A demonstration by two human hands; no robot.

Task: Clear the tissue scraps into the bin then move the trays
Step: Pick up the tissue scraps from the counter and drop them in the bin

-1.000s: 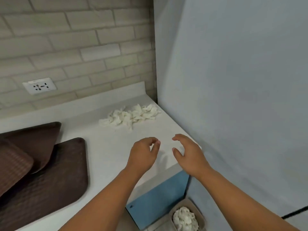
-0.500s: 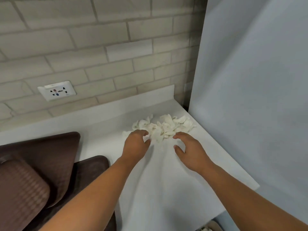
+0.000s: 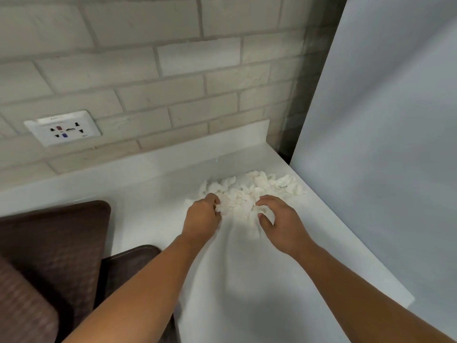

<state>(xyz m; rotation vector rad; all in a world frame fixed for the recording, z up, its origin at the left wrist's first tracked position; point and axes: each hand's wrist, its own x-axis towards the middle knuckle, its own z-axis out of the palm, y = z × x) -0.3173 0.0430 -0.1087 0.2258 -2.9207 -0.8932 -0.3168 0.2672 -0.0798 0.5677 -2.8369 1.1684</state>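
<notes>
— White worktop (image 3: 148,189) under brick wall; where are the tissue scraps (image 3: 259,189)?
— Heaped to the right of the socket (image 3: 63,128).
— And the hands?
— The left hand (image 3: 201,219) pinches some scraps, and the right hand (image 3: 282,224) curls its fingers (image 3: 266,199) round others. Brown trays (image 3: 61,238) lie below the socket.

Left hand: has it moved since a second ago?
Yes. The left hand went forward across the counter, from short of the tissue scraps to their near edge, where it grips some.

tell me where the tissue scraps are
In the head view, the tissue scraps lie piled at the far right corner of the counter, beside the grey panel.
</notes>
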